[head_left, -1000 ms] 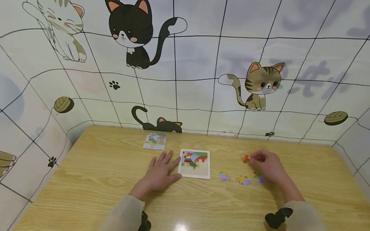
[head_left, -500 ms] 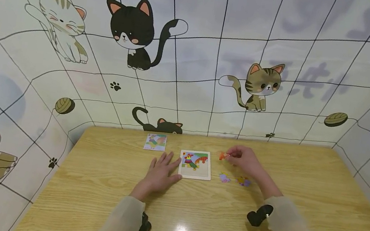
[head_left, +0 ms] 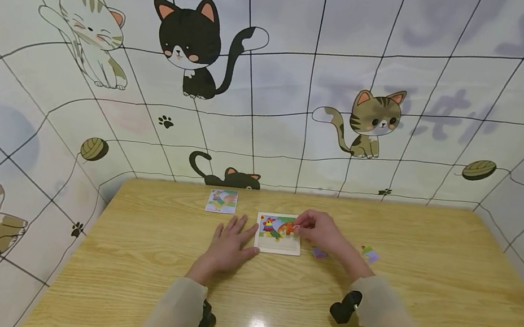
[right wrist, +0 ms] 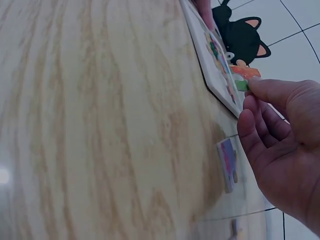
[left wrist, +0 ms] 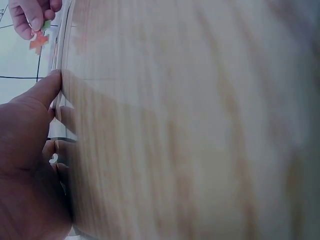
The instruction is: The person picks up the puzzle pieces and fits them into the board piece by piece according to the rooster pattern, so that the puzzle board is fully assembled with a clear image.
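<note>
Hands working at a puzzle board (head_left: 278,235) in the middle of the frame.

The right hand (head_left: 320,231) is pinching an orange piece (head_left: 288,227) over the board's right part. The left hand (head_left: 227,244) is lying flat with straight fingers on the table (head_left: 425,304), its thumb touching the board's left edge. Loose pieces (head_left: 370,254) are lying right of the board, and a card (head_left: 222,200) is lying at its upper left.

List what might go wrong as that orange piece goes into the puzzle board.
1. The right hand pinches the orange piece only at the fingertips, so it may slip or tilt before seating.
2. The left hand merely rests flat against the puzzle board; a hard press could slide the board.
3. The purple piece lies close under the right wrist, so the sleeve may sweep it aside.
</note>
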`<action>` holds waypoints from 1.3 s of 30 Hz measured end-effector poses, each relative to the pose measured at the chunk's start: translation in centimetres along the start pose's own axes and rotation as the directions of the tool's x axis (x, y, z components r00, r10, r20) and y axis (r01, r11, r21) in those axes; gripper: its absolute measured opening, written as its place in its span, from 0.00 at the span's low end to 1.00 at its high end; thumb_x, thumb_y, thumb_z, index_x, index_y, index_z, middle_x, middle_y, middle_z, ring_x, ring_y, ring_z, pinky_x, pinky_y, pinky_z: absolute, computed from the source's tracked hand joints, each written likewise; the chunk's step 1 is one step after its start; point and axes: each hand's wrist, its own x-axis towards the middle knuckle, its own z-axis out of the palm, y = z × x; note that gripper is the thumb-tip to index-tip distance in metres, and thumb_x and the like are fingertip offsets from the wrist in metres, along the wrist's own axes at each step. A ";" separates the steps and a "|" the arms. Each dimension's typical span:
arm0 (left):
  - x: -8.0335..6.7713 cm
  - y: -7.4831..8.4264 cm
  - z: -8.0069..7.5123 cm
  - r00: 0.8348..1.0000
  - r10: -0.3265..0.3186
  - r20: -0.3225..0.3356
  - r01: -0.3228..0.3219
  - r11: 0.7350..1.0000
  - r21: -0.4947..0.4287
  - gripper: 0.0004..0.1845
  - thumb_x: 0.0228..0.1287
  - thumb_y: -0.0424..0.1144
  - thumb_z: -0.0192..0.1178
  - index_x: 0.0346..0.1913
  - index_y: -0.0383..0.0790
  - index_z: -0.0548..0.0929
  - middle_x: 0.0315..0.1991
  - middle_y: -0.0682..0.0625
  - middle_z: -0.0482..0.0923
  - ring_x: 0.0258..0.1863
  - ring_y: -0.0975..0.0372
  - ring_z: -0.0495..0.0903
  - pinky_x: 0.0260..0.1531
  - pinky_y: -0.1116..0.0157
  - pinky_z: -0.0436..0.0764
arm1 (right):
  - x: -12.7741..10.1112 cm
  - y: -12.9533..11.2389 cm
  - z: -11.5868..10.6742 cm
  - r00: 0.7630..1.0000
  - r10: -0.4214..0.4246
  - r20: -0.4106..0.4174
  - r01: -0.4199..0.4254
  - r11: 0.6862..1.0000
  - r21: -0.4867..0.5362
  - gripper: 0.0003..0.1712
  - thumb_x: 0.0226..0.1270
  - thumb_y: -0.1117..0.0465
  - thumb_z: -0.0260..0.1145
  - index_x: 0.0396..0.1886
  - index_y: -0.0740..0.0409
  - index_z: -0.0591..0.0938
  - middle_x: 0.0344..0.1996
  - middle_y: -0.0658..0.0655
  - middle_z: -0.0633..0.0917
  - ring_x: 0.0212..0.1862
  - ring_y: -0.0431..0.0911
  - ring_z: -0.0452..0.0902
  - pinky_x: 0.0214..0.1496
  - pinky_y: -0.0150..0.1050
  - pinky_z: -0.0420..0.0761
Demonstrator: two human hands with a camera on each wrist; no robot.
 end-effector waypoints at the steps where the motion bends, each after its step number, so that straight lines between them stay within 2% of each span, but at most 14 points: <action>1: 0.0 0.0 0.0 1.000 -0.002 0.003 0.002 1.000 0.003 0.35 0.77 0.54 0.56 0.79 0.43 0.64 0.81 0.37 0.47 0.80 0.41 0.41 0.73 0.36 0.39 | 0.0 0.1 0.1 1.000 -0.001 0.003 0.001 1.000 -0.011 0.06 0.71 0.69 0.67 0.44 0.64 0.83 0.35 0.56 0.83 0.36 0.45 0.76 0.36 0.37 0.76; 8: 0.1 -0.1 0.2 1.000 0.000 0.001 0.000 1.000 0.011 0.35 0.77 0.54 0.55 0.79 0.44 0.64 0.81 0.37 0.47 0.80 0.41 0.41 0.73 0.36 0.39 | 0.2 0.7 0.6 0.999 -0.037 0.005 0.037 0.998 -0.055 0.05 0.70 0.69 0.66 0.44 0.65 0.84 0.35 0.56 0.84 0.37 0.45 0.79 0.40 0.40 0.79; 20: 0.3 0.0 0.1 1.000 -0.011 0.000 0.011 1.000 0.022 0.35 0.77 0.54 0.55 0.80 0.45 0.64 0.82 0.38 0.47 0.81 0.42 0.41 0.74 0.36 0.39 | 0.2 0.8 1.3 0.998 -0.028 -0.055 0.024 0.997 -0.080 0.05 0.70 0.70 0.67 0.43 0.65 0.84 0.35 0.56 0.84 0.38 0.47 0.78 0.41 0.42 0.79; 31: 0.2 0.0 0.0 1.000 -0.015 -0.001 0.015 1.000 0.018 0.34 0.77 0.53 0.56 0.79 0.45 0.65 0.82 0.38 0.47 0.81 0.42 0.41 0.73 0.36 0.39 | 0.1 0.6 1.7 0.998 -0.026 -0.049 0.022 0.996 -0.084 0.07 0.72 0.70 0.65 0.46 0.68 0.83 0.38 0.58 0.83 0.39 0.48 0.78 0.41 0.42 0.79; 39: 0.2 0.1 0.1 1.000 -0.014 -0.004 0.014 1.000 0.019 0.34 0.76 0.53 0.57 0.79 0.44 0.65 0.81 0.37 0.48 0.81 0.42 0.42 0.74 0.36 0.39 | 0.1 0.7 1.8 0.998 -0.044 -0.049 0.038 0.991 -0.129 0.06 0.72 0.70 0.64 0.46 0.67 0.84 0.39 0.58 0.81 0.40 0.48 0.76 0.41 0.42 0.78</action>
